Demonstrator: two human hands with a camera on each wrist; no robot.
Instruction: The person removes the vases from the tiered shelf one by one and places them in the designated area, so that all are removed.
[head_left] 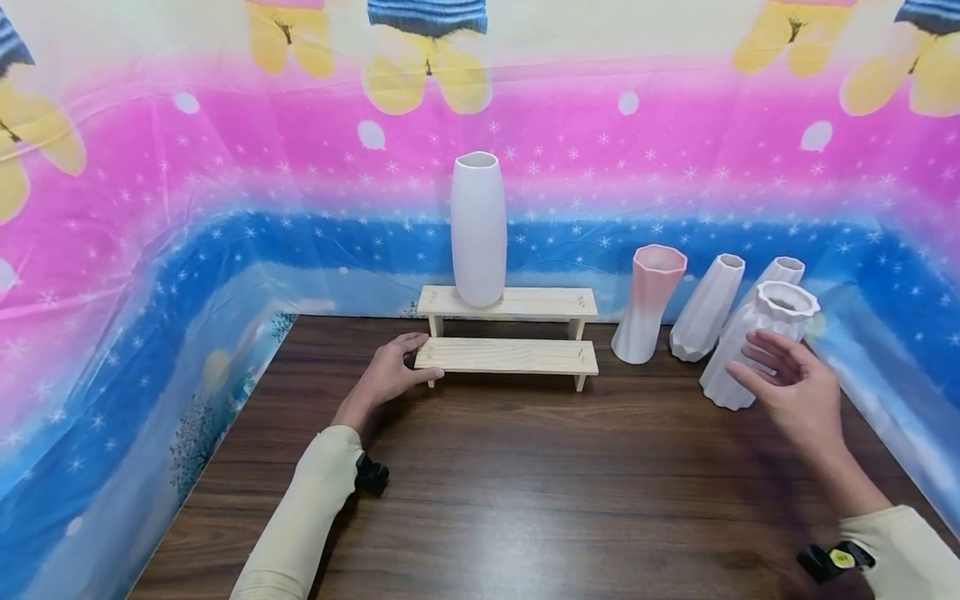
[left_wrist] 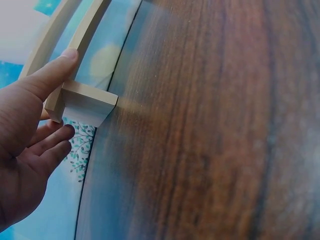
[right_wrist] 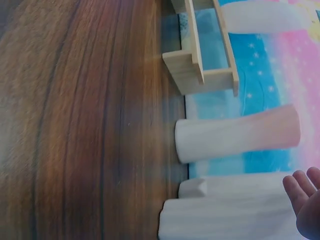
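Observation:
A two-step light wooden stand point(head_left: 517, 357) sits at the back of the table. My left hand point(head_left: 390, 372) holds the left end of its lower step; in the left wrist view the thumb point(left_wrist: 57, 70) lies on the board, with other fingers beneath. On the upper step stands a tall white vase point(head_left: 478, 237). At the right, my right hand point(head_left: 802, 400) is beside a white vase with a ruffled rim point(head_left: 735, 358), its fingers spread and slightly bent near the neck. Whether they touch it I cannot tell. The right wrist view shows only some fingers point(right_wrist: 295, 192).
Right of the stand is a pink-and-white vase point(head_left: 645, 312). Beyond it is a faceted white vase point(head_left: 705, 312), and another white vase point(head_left: 787, 268) is partly hidden behind the ruffled one. A patterned cloth point(head_left: 555, 187) hangs behind and along the sides of the dark wooden table point(head_left: 480, 500).

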